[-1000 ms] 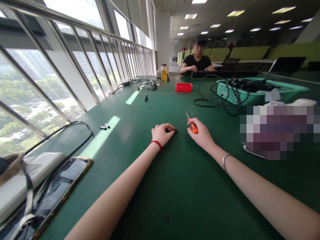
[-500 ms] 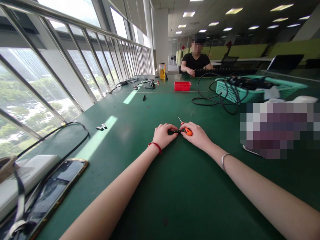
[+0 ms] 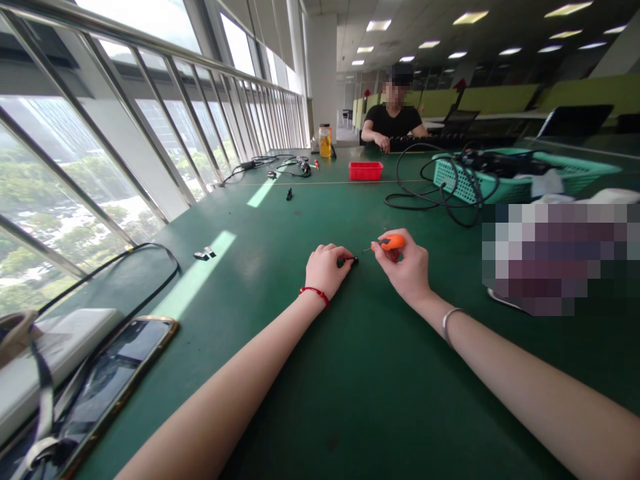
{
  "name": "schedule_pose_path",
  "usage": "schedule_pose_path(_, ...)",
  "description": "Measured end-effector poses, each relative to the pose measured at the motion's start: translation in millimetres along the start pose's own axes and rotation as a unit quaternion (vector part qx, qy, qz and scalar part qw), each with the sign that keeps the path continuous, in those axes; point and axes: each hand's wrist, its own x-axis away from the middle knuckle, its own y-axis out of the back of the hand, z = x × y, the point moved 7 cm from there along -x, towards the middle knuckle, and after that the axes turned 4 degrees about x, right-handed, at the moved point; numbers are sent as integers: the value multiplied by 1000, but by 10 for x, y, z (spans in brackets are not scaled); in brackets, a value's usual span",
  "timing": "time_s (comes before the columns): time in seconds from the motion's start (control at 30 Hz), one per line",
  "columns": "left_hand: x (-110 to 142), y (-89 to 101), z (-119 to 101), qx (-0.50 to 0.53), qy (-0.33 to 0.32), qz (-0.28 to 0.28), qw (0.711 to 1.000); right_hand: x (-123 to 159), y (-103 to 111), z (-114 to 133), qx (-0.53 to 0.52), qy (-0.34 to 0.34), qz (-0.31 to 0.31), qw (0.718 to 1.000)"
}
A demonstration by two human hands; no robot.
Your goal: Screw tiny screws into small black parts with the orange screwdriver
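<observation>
My left hand (image 3: pixel 326 268) is closed on a small black part (image 3: pixel 355 261), pinched between thumb and fingers at the middle of the table; most of the part is hidden, and its kind cannot be made out. To the right, my right hand (image 3: pixel 406 267) grips a screwdriver (image 3: pixel 394 243) with an orange and black handle. Its thin metal shaft points left toward the black part, with a small gap between tip and part.
On the green table (image 3: pixel 350 373) are a red tray (image 3: pixel 365 171), a teal basket (image 3: pixel 505 189) with cables, small black pieces (image 3: pixel 205 253), a phone (image 3: pixel 117 380), and a white power strip (image 3: pixel 75 353). A person (image 3: pixel 393 120) sits at the far end.
My right hand has moved right, away from the black part, and turned the screwdriver so its shaft points left instead of up and away. My left hand has barely moved.
</observation>
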Motion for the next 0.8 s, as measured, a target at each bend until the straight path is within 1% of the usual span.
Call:
schedule_pose_path(0.1,-3,15,-21,-18,-12,-8,1000,11,30,32,15,5,-17,1000)
schedule_pose_path(0.23,-23,36,16,-26,-12,-21,999,35,27,46,-25,13,-22,999)
schedule_pose_path(0.43,-33,50,74,-28,-2,-26,999,67,-24,86,-44,31,3,999)
schedule_pose_path(0.8,-24,65,65,-35,3,-21,999,72,-10,124,-58,42,3,997)
